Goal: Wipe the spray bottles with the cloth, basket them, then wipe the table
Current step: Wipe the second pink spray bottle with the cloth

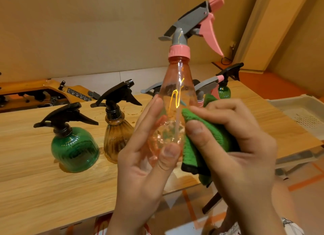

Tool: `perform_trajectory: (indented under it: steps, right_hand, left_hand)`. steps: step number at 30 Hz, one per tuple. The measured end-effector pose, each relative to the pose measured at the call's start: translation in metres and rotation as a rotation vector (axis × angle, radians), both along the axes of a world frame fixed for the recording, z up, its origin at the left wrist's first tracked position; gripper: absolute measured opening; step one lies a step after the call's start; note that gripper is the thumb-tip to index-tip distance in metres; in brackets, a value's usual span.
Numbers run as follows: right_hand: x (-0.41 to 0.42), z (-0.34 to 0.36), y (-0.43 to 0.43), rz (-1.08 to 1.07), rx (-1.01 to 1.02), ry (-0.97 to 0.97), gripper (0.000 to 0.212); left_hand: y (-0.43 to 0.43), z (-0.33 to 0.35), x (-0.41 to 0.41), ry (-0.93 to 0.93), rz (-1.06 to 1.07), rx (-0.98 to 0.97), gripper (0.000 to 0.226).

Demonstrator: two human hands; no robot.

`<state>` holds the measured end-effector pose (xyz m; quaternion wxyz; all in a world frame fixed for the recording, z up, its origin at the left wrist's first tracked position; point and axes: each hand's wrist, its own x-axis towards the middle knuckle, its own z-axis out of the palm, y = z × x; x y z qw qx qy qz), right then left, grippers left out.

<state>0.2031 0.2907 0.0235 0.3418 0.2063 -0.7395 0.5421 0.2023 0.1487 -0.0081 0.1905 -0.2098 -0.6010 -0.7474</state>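
Note:
A clear pink spray bottle [177,87] with a grey head and pink trigger is held upright above the wooden table [43,182]. My left hand [143,157] grips its lower body, thumb in front. My right hand [233,143] holds a green cloth [201,147] pressed against the bottle's right side. On the table stand a round green bottle [75,147] and an amber ribbed bottle [116,140], both with black triggers. Farther back is a small green bottle [224,91] and a grey-and-pink trigger head [208,85], partly hidden behind the held bottle.
A pale plastic basket [305,115] sits to the right of the table. A wooden bench with black hardware [43,94] lies behind the table on the left. The table's near edge runs below my hands, with orange floor markings beneath.

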Motion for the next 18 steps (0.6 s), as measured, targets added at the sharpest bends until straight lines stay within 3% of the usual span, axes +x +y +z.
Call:
perform_trajectory:
  steps: [18]
  right_hand:
    - [0.0, -0.009, -0.001, 0.026, 0.038, 0.032, 0.031]
  left_hand:
    - [-0.004, 0.001, 0.0, -0.032, 0.012, 0.009, 0.061]
